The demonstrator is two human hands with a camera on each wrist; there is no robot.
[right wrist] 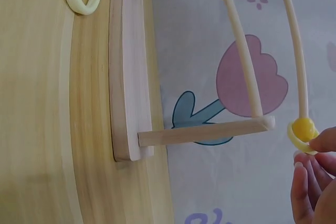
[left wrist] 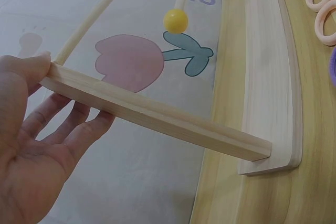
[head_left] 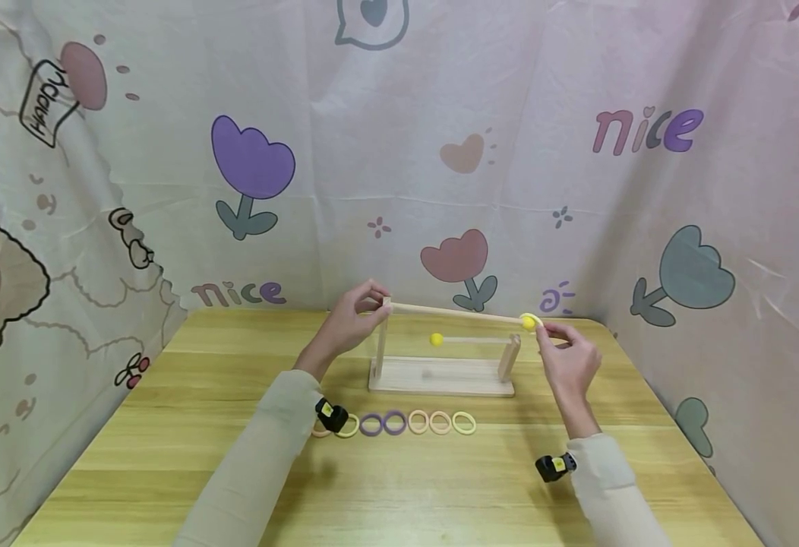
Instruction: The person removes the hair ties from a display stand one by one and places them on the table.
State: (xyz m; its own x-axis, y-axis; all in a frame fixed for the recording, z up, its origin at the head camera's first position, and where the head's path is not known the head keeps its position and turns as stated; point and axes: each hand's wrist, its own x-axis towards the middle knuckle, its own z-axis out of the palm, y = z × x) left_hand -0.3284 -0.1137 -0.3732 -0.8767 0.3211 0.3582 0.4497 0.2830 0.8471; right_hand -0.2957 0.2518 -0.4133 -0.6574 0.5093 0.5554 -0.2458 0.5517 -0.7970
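A wooden stand has a flat base [head_left: 440, 377], a tall left post [left wrist: 157, 114] and a shorter right post [right wrist: 205, 132]. From each post's top a thin rod runs sideways, tipped with a yellow ball. My left hand [head_left: 353, 317] grips the top of the tall post, thumb on one side and fingers on the other. At the far end of the upper rod [head_left: 454, 311], my right hand [head_left: 569, 357] pinches a pale yellow ring [right wrist: 298, 143] around the ball [right wrist: 303, 128]. The lower rod [right wrist: 244, 56] carries no ring; its ball [left wrist: 176, 21] points left.
In front of the stand, several rings lie in a row on the wooden table [head_left: 440, 494]: purple [head_left: 395, 423], peach [head_left: 440, 422] and pale yellow [head_left: 464, 423]. My left forearm overlaps the row's left end. A patterned cloth [head_left: 372, 152] hangs behind the table.
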